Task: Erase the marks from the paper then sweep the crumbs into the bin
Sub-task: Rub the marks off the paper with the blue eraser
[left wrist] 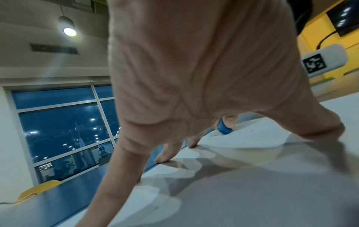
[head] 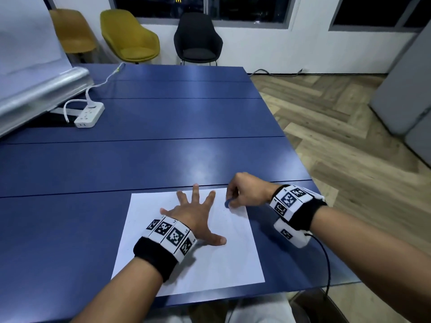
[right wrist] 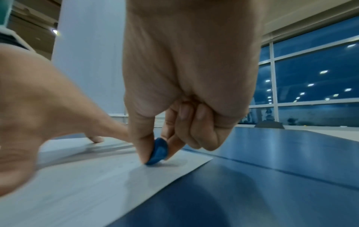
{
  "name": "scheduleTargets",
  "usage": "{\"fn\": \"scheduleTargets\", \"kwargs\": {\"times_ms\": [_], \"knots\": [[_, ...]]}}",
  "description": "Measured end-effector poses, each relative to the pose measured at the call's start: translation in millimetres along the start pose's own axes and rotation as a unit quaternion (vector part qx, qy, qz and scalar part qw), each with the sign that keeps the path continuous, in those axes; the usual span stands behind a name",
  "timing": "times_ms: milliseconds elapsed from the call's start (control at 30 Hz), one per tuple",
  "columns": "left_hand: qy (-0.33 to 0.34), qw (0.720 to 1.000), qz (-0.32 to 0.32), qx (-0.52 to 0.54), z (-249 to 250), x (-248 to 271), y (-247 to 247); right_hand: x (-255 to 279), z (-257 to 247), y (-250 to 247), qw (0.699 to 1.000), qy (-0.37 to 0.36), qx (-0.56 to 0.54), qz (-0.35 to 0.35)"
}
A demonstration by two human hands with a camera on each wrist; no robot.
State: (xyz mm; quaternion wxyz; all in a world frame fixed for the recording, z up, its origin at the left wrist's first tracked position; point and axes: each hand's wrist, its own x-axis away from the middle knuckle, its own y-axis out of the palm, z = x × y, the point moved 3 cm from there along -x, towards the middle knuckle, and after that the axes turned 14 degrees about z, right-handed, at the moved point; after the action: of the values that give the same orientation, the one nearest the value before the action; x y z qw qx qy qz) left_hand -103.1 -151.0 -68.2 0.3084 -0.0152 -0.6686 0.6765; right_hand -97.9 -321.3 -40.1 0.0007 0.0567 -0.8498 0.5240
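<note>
A white sheet of paper (head: pixel 210 262) lies on the blue table near its front edge. My left hand (head: pixel 196 213) presses flat on the sheet's upper middle, fingers spread and straight. My right hand (head: pixel 242 193) pinches a small blue eraser (head: pixel 228 203) between thumb and fingers, its lower edge touching the paper near the far right corner. In the right wrist view the eraser (right wrist: pixel 158 152) stands on edge on the paper (right wrist: pixel 87 184). From the left wrist the eraser (left wrist: pixel 224 128) shows beyond my spread fingers (left wrist: pixel 167 155). Marks on the sheet are faint. No bin is in view.
The blue table (head: pixel 163 136) stretches ahead; its right edge drops to a wooden floor (head: pixel 338 127). A white power strip (head: pixel 89 115) with cables lies at the left rear, beside a whiteboard stand (head: pixel 35 85). Yellow and black chairs (head: pixel 198 38) stand behind the table.
</note>
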Motion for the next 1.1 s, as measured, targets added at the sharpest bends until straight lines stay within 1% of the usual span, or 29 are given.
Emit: {"fn": "scheduleTargets", "kwargs": {"times_ms": [33, 67, 167, 200, 233, 300, 333, 367, 400, 433, 500, 533, 567, 600, 667, 700, 733, 767, 833, 867, 900, 1000, 1033, 1067, 1100], "knots": [[0.000, 1.000, -0.001, 0.000, 0, 0, 0, 5, 0, 3, 1.000, -0.001, -0.009, -0.004], [-0.001, 1.000, -0.003, 0.000, 0, 0, 0, 13, -2, 7, 0.999, -0.005, -0.018, -0.032], [-0.002, 1.000, -0.006, -0.004, 1, 0, 0, 39, -10, 18, 0.983, -0.008, -0.026, -0.181], [-0.002, 1.000, -0.006, -0.004, 1, 0, 0, 40, -9, 17, 0.981, -0.008, -0.025, -0.190], [-0.002, 1.000, -0.005, -0.004, 1, 0, 0, 33, -8, 13, 0.986, -0.007, -0.025, -0.165], [-0.001, 1.000, -0.003, -0.002, 1, 0, 0, 15, -2, 3, 0.998, 0.001, -0.020, -0.067], [-0.001, 1.000, -0.003, -0.002, 1, 0, 1, 10, -1, 0, 0.999, 0.004, -0.018, -0.028], [-0.001, 1.000, -0.002, -0.002, 0, 0, 1, 9, -2, -2, 1.000, 0.005, -0.022, -0.013], [-0.001, 1.000, -0.001, -0.003, 0, 0, 1, 13, -3, 0, 0.999, 0.005, -0.031, -0.028], [0.000, 1.000, 0.000, -0.004, 1, 0, 2, 22, -4, 5, 0.997, 0.005, -0.038, -0.070], [-0.001, 1.000, 0.001, -0.005, 1, 0, 2, 42, -11, 16, 0.981, 0.002, -0.041, -0.188], [-0.002, 1.000, 0.002, -0.005, 1, 0, 2, 48, -12, 20, 0.973, -0.005, -0.036, -0.226], [-0.003, 1.000, 0.001, -0.005, 1, 0, 1, 47, -11, 20, 0.974, -0.010, -0.031, -0.225], [-0.003, 1.000, 0.000, -0.006, 2, 0, 1, 41, -7, 17, 0.983, -0.011, -0.028, -0.183], [-0.002, 1.000, 0.000, -0.004, 2, 0, 1, 30, 2, 8, 0.997, -0.013, -0.025, -0.072], [-0.001, 1.000, 0.000, -0.004, 2, 1, 1, 29, 3, 6, 0.998, -0.014, -0.032, -0.045], [-0.001, 1.000, 0.001, -0.003, 2, 1, 1, 32, 4, 7, 0.998, -0.014, -0.038, -0.050], [-0.001, 1.000, 0.001, -0.004, 2, 1, 1, 39, 3, 12, 0.995, -0.015, -0.040, -0.086], [-0.003, 1.000, 0.001, -0.004, 1, 1, 0, 56, -8, 20, 0.979, -0.018, -0.035, -0.199], [-0.003, 1.000, 0.000, -0.004, 1, 1, 1, 60, -11, 23, 0.971, -0.022, -0.030, -0.237], [-0.002, 1.000, 0.000, -0.004, 1, 0, 1, 58, -13, 21, 0.971, -0.023, -0.027, -0.236], [-0.001, 1.000, -0.003, -0.006, 1, -1, 1, 43, -7, 11, 0.993, -0.015, -0.018, -0.117], [-0.002, 1.000, -0.004, -0.006, 0, -1, 2, 43, -7, 10, 0.995, -0.015, -0.016, -0.097], [-0.001, 1.000, -0.004, -0.007, 1, -1, 2, 46, -7, 12, 0.995, -0.014, -0.013, -0.100], [0.000, 1.000, -0.002, -0.008, 1, -1, 2, 50, -7, 15, 0.992, -0.016, -0.010, -0.122]]}}
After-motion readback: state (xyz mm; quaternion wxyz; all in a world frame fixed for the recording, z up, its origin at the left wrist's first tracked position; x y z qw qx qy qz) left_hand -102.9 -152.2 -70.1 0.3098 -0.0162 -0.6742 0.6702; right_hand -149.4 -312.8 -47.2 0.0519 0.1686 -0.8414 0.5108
